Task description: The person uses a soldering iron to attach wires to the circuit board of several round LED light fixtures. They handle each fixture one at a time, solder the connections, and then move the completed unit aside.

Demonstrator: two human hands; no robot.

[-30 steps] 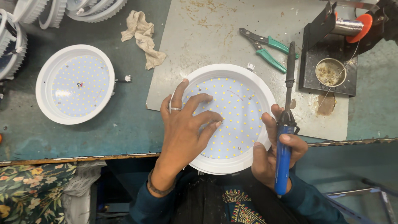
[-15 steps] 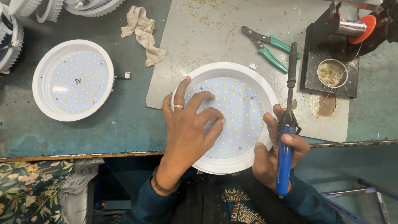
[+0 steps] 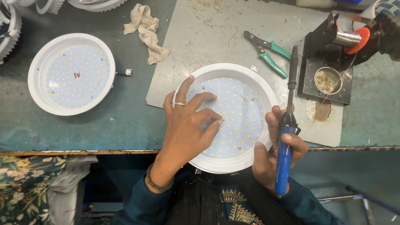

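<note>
A round white lamp housing (image 3: pixel 258 85) with a disc of many small yellow LEDs lies at the bench's front edge, partly on a grey metal sheet (image 3: pixel 216 33). My left hand (image 3: pixel 189 125) rests flat on the LED disc, fingers spread, a ring on one finger. My right hand (image 3: pixel 281 146) grips the lamp's right rim and holds a blue-handled soldering iron (image 3: pixel 287 125), whose dark tip points away from me toward the pliers.
A second white LED lamp (image 3: pixel 71 74) with a short wire lies at left. A crumpled rag (image 3: pixel 146 31), green-handled pliers (image 3: pixel 268 52), a black solder stand (image 3: pixel 329 62) with a round tin and a spool, and more white housings (image 3: pixel 8 25) lie around.
My left hand's fingers have shifted slightly on the LED disc. The lamp and the soldering iron stay where they were.
</note>
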